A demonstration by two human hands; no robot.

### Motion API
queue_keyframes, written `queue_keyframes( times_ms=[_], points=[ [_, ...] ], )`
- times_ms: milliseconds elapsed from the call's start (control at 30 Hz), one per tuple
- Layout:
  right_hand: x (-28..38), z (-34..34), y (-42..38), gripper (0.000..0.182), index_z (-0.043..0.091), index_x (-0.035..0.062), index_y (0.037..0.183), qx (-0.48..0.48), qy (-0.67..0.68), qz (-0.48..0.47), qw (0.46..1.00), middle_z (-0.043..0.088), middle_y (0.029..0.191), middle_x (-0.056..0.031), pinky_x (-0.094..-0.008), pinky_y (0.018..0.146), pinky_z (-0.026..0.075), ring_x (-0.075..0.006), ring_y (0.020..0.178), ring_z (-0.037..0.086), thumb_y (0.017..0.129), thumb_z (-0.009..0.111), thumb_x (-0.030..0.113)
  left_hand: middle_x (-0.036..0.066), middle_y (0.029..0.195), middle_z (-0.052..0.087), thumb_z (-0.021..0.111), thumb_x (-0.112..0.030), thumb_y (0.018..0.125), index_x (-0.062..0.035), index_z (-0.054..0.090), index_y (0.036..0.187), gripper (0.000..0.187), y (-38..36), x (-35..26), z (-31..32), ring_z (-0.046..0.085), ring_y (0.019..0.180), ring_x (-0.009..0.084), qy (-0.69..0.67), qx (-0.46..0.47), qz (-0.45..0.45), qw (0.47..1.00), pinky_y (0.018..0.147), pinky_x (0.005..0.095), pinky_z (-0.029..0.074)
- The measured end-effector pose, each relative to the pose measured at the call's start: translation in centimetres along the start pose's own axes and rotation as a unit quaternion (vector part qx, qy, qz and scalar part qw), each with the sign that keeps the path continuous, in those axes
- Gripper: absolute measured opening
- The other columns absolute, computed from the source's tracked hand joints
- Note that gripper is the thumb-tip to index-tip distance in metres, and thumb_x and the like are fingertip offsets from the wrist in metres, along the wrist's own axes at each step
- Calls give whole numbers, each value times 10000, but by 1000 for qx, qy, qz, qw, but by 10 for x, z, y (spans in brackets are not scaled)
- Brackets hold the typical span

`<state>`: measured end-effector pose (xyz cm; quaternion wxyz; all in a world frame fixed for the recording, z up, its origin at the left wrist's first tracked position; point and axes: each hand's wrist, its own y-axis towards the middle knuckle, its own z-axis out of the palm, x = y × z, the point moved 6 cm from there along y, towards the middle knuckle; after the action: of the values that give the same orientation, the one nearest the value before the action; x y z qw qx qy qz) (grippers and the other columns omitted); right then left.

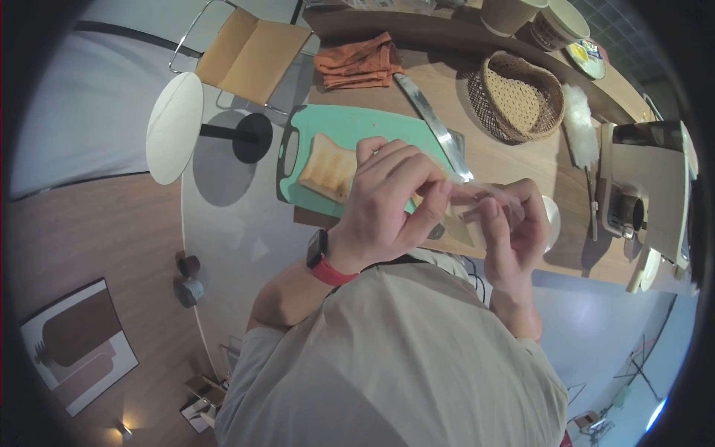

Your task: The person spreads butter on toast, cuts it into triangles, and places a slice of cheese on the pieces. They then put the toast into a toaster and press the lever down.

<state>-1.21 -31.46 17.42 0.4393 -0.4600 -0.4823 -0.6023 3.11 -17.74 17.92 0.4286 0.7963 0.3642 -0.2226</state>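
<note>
Both my hands are drawn in close together, just off the right-hand end of the mint-green plastic cutting board (365,119). My left hand (391,197) is mostly closed, fingers curled, thumb and forefinger pinched on a thin translucent plastic film (477,195). My right hand (518,231) is half curled, with the same film caught between its thumb and bent fingers. So the film is stretched between my two hands, to the right of the board; whether it encloses anything I can't tell. On my left wrist sits a dark-faced watch with a red strap (333,273).

Beneath and beyond my left hand, a toasted golden-brown slice of bread (325,170) lies flat on the board, partly hidden by my fingers. A long silver-bladed knife (432,119) lies slanted along the board's right-hand edge, one end reaching past its far side. Beyond that far side is a folded rust-orange cloth (359,63). Farther right of the board stands a tan woven basket (521,97), and farthest right a white boxy appliance (652,179). Well to the board's left, a round white tabletop (175,128) stands on the floor.
</note>
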Motion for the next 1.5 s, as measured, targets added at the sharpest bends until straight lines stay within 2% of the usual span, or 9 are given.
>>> queue_keyframes(
  times_ms=[67, 167, 267, 467, 567, 767, 1067, 1367, 1500],
  points=[
    [0, 0, 1, 227, 472, 20, 844, -19, 16, 11, 1000, 703, 841, -228, -286, 654, 483, -216, 621, 674, 960, 581, 182, -36, 612, 436, 507, -176, 963, -133, 472, 714, 255, -1, 0, -1, 399, 565, 170, -9, -17, 11, 1000, 691, 304, 258],
    [-3, -1, 3, 230, 453, 33, 825, -40, 37, 19, 998, 679, 829, -309, -342, 609, 541, -314, 635, 696, 972, 549, 182, -21, 621, 415, 504, -182, 979, -123, 453, 718, 272, -3, 3, -3, 382, 567, 176, -28, -27, -7, 999, 687, 315, 282],
    [-8, -4, 4, 219, 437, 54, 841, -55, 56, 33, 996, 673, 825, -306, -257, 480, 518, -366, 708, 712, 986, 521, 196, -11, 649, 466, 484, -228, 992, -110, 463, 732, 287, -3, 7, -4, 402, 583, 180, -90, -9, -73, 993, 701, 317, 317],
    [-2, -3, 2, 178, 499, 15, 871, -58, 14, -7, 998, 700, 881, -258, -384, 716, 585, -322, 752, 714, 978, 543, 151, 1, 625, 458, 734, -518, 766, -80, 441, 709, 530, -12, 8, 12, 440, 559, 150, -128, 28, -180, 975, 559, 308, 378],
    [-4, 0, 1, 157, 473, 2, 918, -17, 46, -6, 999, 681, 956, -288, -423, 775, 586, -364, 856, 702, 992, 520, 133, 3, 631, 457, 719, -450, 798, -79, 431, 730, 474, -14, 8, 13, 437, 565, 160, -114, 26, -194, 974, 582, 324, 383],
    [-8, 1, -2, 188, 458, 26, 920, 9, 74, 61, 995, 645, 1116, -289, -374, 696, 605, -287, 881, 682, 1010, 495, 187, 3, 700, 501, 608, -421, 886, -93, 447, 804, 375, -15, 12, 12, 490, 636, 220, -72, 63, -210, 973, 689, 364, 399],
    [-20, -9, 5, 174, 436, 70, 907, -14, 117, 103, 988, 645, 1086, -291, -399, 606, 620, -448, 925, 680, 1017, 489, 193, 18, 670, 433, 540, -216, 930, -68, 443, 740, 260, -23, 22, 3, 404, 631, 175, -141, 16, -211, 967, 616, 306, 355],
    [-14, 4, 3, 224, 407, 30, 894, 14, 82, 54, 995, 643, 1114, -277, -315, 580, 594, -352, 937, 700, 1011, 507, 193, 1, 610, 499, 637, -450, 839, -82, 499, 680, 423, -34, 23, 21, 468, 595, 156, -168, 66, -310, 934, 579, 311, 378],
    [-15, 3, 3, 207, 400, 16, 898, 25, 66, 35, 997, 635, 1117, -280, -366, 605, 610, -411, 977, 676, 1009, 507, 154, 20, 624, 537, 587, -451, 894, -79, 531, 716, 416, -37, 18, 22, 525, 599, 207, -113, 89, -287, 947, 597, 348, 410]
  ],
)
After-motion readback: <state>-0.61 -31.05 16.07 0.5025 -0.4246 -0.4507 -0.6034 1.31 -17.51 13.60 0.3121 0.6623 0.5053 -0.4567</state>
